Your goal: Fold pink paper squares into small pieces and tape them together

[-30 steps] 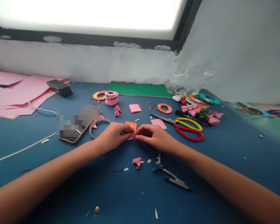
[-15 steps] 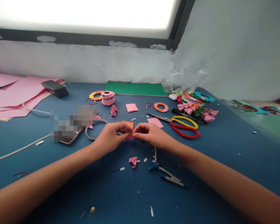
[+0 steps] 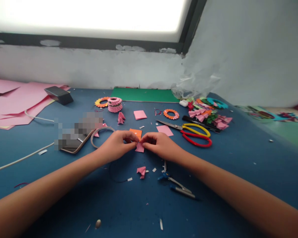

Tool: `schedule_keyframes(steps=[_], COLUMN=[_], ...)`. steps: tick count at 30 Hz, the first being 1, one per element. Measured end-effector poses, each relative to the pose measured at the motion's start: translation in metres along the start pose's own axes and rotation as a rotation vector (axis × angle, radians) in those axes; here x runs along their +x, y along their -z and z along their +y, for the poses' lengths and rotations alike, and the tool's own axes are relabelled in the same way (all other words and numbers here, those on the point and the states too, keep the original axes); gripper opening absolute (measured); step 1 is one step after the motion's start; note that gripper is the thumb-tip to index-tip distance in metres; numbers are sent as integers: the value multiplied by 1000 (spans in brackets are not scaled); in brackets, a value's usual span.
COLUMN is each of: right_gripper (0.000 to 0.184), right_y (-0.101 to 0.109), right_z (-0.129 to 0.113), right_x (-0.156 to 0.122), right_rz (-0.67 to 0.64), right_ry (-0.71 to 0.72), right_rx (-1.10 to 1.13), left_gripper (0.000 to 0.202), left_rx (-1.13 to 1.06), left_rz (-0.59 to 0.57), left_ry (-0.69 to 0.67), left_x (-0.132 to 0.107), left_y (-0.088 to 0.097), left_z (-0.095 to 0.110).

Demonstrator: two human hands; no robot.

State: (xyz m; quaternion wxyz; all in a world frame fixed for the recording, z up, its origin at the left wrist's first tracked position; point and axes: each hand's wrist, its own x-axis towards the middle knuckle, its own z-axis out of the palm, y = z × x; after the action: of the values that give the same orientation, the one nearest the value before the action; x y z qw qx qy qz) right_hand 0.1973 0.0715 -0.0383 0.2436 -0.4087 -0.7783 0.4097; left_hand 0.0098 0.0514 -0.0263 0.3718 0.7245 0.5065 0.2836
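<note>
Both my hands meet at the middle of the blue table (image 3: pixel 238 165), pinching a small pink paper piece (image 3: pixel 139 147) between their fingertips. My left hand (image 3: pixel 115 145) grips its left edge and my right hand (image 3: pixel 159 145) its right edge, fingers curled. An orange paper square (image 3: pixel 136 133) lies just behind the hands. A folded pink paper piece (image 3: pixel 141 171) lies in front of them, nearer to me.
Scissors with red and yellow handles (image 3: pixel 193 132) lie right of my hands, a compass tool (image 3: pixel 176 186) in front. A tape ring (image 3: pixel 99 134), a phone (image 3: pixel 74 143), paper rings (image 3: pixel 114 103), pink sheets (image 3: pixel 17 102), a green mat (image 3: pixel 144 95) and a pile of folded pieces (image 3: pixel 208 114) surround them.
The pink piece now hangs lower between my fingertips and shows more of its face. My hands have stayed close together in nearly the same place.
</note>
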Motion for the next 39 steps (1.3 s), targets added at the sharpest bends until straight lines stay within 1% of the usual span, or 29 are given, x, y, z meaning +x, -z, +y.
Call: schedule_keyframes(steps=[3, 5, 8, 12, 15, 22, 26, 29, 33, 36, 39], right_gripper=[12, 12, 13, 17, 16, 3, 4, 3, 2, 5, 11], right_y=[-2, -3, -4, -2, -1, -3, -5, -5, -5, -4, -1], right_z=[0, 0, 3, 6, 6, 7, 6, 5, 5, 6, 10], right_x=[-1, -1, 0, -1, -1, -1, -1, 0, -1, -2, -2], right_rz=[38, 57, 65, 54, 44, 104, 113, 100, 61, 8, -29], right_ry=[59, 96, 146, 217, 264, 286, 298, 318, 384, 463, 538], right_rx=[-76, -107, -138, -195, -236, -311, -336, -358, -401, -445, -500], left_gripper=[13, 13, 13, 16, 19, 13, 15, 17, 20, 15, 14], left_rx=[12, 25, 80, 193, 283, 440, 469, 463, 445, 466, 502], left_rz=[-45, -51, -27, 28, 36, 13, 15, 10, -41, -75, -119], left_ry=[1, 3, -14, -71, -103, -129, -108, -61, -30, -61, -137], left_x=[1, 1, 1, -4, -6, -7, -7, -7, -4, -3, -1], left_y=[2, 3, 2, -1, -2, -1, -3, -3, 1, 6, 9], left_z=[0, -1, -2, -2, -1, 1, 4, 4, 4, 3, 4])
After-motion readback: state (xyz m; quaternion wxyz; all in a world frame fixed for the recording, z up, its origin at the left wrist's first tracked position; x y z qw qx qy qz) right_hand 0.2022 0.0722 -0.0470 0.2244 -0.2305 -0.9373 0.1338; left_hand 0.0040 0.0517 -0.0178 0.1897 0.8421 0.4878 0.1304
